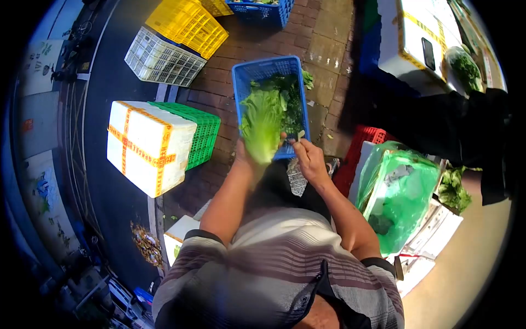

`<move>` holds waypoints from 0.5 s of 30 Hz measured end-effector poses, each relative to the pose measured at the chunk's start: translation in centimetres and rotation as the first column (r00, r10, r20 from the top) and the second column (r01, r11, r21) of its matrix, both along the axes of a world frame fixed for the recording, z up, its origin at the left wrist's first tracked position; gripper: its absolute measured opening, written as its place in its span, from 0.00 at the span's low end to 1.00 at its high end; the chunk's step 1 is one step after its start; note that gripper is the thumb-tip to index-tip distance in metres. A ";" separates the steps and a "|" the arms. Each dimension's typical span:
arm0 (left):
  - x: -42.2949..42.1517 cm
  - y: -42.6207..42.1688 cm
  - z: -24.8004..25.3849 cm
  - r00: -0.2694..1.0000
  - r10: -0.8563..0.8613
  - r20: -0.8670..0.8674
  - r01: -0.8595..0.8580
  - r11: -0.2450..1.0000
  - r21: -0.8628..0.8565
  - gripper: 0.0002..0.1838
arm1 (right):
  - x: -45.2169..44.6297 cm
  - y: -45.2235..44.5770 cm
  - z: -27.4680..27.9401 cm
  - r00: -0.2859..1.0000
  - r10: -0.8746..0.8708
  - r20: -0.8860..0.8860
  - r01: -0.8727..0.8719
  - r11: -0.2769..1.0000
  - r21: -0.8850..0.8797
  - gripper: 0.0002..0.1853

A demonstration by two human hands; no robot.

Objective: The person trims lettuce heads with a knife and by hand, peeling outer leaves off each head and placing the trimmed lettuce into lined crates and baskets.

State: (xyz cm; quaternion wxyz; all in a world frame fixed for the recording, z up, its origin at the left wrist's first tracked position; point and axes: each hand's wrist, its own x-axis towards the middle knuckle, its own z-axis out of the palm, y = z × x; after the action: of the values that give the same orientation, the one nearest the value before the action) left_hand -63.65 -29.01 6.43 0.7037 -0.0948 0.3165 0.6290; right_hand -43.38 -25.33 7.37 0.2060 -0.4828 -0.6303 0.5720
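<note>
My left hand is closed round the pale base of a leafy lettuce head, whose green leaves point away from me. The lettuce is held over a blue plastic crate with dark green leaves inside. Close to the crate's near right corner, my right hand is closed in a pinch. A small pale, flat piece sticks out past its fingertips; whether it is a blade or a leaf bit I cannot tell.
Left of me stand a taped white foam box, a green crate, and stacked white and yellow crates. At right are a red crate, a green plastic bag and another foam box bearing a phone.
</note>
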 end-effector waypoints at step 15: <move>-0.1 -0.1 0.3 0.972 0.081 -0.222 -0.068 0.996 0.065 0.31 | -4.3 -2.2 0.6 0.993 0.021 -0.114 0.004 0.976 0.219 0.08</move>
State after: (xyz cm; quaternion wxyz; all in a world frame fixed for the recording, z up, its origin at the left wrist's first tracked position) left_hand -63.76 -29.16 6.73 0.6420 -0.0148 0.3720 0.6703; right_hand -47.69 -27.52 7.95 0.2918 -0.4204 -0.6785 0.5271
